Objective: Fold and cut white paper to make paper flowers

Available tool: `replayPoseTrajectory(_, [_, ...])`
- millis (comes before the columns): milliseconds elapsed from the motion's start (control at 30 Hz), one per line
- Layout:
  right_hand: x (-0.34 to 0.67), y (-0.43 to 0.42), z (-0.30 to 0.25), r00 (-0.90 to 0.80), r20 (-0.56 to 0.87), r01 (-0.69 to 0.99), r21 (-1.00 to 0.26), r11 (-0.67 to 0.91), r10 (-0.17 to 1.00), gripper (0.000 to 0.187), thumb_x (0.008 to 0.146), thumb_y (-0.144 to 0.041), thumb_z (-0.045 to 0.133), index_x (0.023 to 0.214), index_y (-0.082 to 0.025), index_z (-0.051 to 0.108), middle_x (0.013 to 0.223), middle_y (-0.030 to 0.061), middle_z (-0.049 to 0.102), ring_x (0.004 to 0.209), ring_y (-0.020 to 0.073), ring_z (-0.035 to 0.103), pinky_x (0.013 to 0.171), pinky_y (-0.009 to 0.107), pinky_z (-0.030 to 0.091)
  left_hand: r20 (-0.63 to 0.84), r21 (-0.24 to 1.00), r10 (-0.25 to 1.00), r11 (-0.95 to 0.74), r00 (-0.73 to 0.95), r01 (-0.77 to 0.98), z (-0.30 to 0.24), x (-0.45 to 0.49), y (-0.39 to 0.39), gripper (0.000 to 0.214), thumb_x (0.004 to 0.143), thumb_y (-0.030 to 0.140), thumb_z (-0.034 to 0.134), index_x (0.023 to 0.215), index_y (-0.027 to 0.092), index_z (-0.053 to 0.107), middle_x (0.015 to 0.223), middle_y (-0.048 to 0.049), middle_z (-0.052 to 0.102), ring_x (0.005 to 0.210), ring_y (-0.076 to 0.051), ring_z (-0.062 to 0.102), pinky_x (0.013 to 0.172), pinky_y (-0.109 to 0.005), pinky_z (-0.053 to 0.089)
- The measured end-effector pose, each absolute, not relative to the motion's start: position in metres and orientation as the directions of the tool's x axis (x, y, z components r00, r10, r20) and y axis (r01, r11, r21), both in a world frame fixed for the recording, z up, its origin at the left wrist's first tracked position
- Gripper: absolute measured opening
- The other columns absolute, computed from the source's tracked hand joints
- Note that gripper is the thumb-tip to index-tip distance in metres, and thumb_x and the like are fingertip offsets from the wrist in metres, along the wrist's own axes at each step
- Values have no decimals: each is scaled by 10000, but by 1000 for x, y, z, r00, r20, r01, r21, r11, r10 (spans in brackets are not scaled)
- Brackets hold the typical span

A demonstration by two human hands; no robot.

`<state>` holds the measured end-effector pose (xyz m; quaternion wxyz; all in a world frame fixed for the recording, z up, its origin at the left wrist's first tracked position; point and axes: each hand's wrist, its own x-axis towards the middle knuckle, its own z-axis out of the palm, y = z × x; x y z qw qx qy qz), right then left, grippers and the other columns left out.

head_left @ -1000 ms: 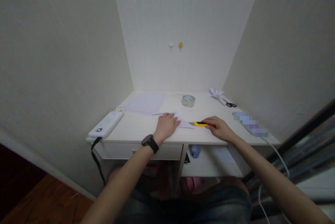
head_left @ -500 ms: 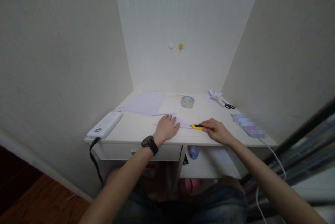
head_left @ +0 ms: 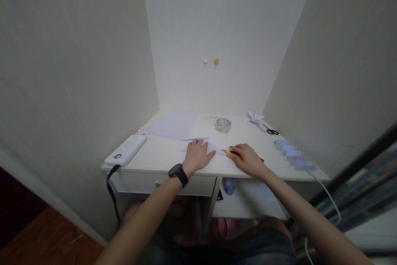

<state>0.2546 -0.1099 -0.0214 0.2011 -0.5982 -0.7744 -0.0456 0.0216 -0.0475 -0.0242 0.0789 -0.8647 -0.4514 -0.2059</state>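
My left hand (head_left: 197, 156), with a black watch on its wrist, lies flat with fingers spread on a folded white paper (head_left: 215, 147) near the desk's front edge. My right hand (head_left: 246, 159) is closed around a yellow utility knife (head_left: 228, 152). Its tip touches the right corner of the folded paper. Most of the knife is hidden under my fingers.
On the white desk (head_left: 161, 154) lie a white power bank (head_left: 125, 151) with a black cable at the left, a flat paper sheet (head_left: 172, 125), a tape roll (head_left: 223, 125), a folded paper shape (head_left: 254, 117), black scissors (head_left: 271, 131) and a blurred object (head_left: 294, 157) at the right. Walls close in on three sides.
My right hand has slid the yellow knife leftward until its tip reaches the folded paper. My left hand has stayed pressed on the paper.
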Motion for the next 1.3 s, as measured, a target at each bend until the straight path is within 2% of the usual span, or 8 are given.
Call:
replayPoseTrajectory(167, [250, -101, -24, -236, 395, 916, -215, 339, 888, 330, 979, -291, 446, 1076, -187, 744, 1034, 97, 708, 985, 217, 595, 919, 323, 440, 421, 44, 725, -617, 545, 786, -28, 22, -43, 594, 966, 553, 388, 1205, 69, 637, 1269, -222, 607, 1238, -338, 506, 1075, -447, 355])
replayPoseTrajectory(300, [257, -100, -26, -296, 436, 875, -233, 425, 850, 292, 961, -262, 490, 1066, -186, 753, 1010, 87, 716, 971, 218, 589, 907, 323, 438, 421, 48, 727, -615, 542, 787, -31, 22, -41, 606, 967, 557, 384, 1227, 64, 623, 1292, -225, 597, 1257, -333, 505, 1094, -441, 342])
replayPoseTrajectory(533, [253, -101, -25, -177, 387, 904, -299, 305, 905, 295, 943, -208, 485, 1061, -195, 755, 1043, 77, 705, 981, 208, 599, 906, 299, 436, 410, 32, 736, -602, 539, 798, -30, 22, -40, 599, 970, 562, 368, 1243, 93, 621, 1296, -209, 595, 1261, -333, 497, 1058, -451, 387])
replayPoseTrajectory(700, [249, -98, -26, -151, 391, 886, -353, 300, 908, 284, 933, -229, 500, 1033, -191, 763, 1030, 74, 711, 970, 207, 605, 899, 293, 439, 370, 56, 766, -584, 526, 810, -30, 22, -41, 608, 972, 564, 359, 1352, 138, 566, 1410, -187, 533, 1318, -339, 462, 1079, -470, 372])
replayPoseTrajectory(933, [252, -95, -31, -164, 407, 887, -337, 315, 898, 274, 932, -255, 533, 1060, -182, 764, 1026, 91, 716, 959, 222, 615, 886, 313, 446, 209, 66, 820, -555, 532, 829, -29, 23, -41, 662, 995, 566, 219, 1513, 195, 396, 1581, -152, 335, 1465, -377, 267, 1175, -558, 187])
replayPoseTrajectory(1100, [252, -94, -33, -177, 419, 897, -303, 321, 891, 267, 943, -256, 538, 1069, -200, 766, 1028, 88, 708, 954, 225, 612, 872, 320, 447, 189, 61, 823, -554, 535, 830, -27, 23, -42, 597, 1008, 415, 202, 1527, 166, 365, 1593, -132, 313, 1471, -357, 262, 1179, -558, 194])
replayPoseTrajectory(1300, [252, -96, -31, -193, 431, 885, -312, 346, 882, 265, 943, -253, 539, 1054, -201, 774, 1004, 89, 707, 936, 228, 614, 857, 330, 456, 161, 82, 818, -569, 553, 818, -23, 23, -43, 597, 995, 373, 204, 1533, 152, 342, 1607, -64, 282, 1478, -336, 250, 1183, -574, 191])
